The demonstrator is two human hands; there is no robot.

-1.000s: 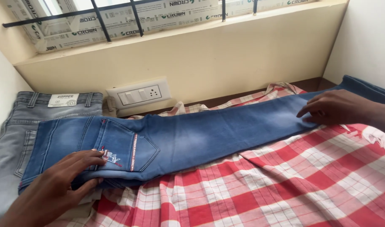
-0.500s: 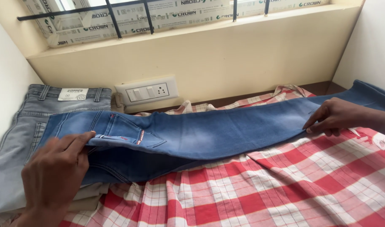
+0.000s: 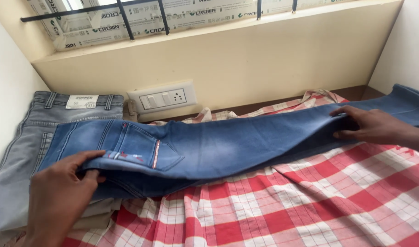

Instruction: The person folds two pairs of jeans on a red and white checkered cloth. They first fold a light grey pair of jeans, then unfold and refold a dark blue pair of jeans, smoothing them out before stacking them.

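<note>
A pair of blue jeans [image 3: 237,146] lies stretched left to right across a red and white checked cloth [image 3: 310,201], folded lengthwise with a back pocket facing up. My left hand [image 3: 60,194] grips the near edge of the waist end and lifts it off the cloth. My right hand [image 3: 376,128] pinches the leg near the right end, thumb under the fabric edge. The leg's far end runs out of view at the right.
A pair of grey jeans [image 3: 21,155] with a pale waistband patch lies under the blue pair at the left. A white switch plate [image 3: 162,97] sits on the cream wall below a barred window ledge [image 3: 209,27]. White walls close in left and right.
My left hand went from lying flat on the pocket to curling around the waist edge and raising it. My right hand stayed holding the leg. The view shifted slightly.
</note>
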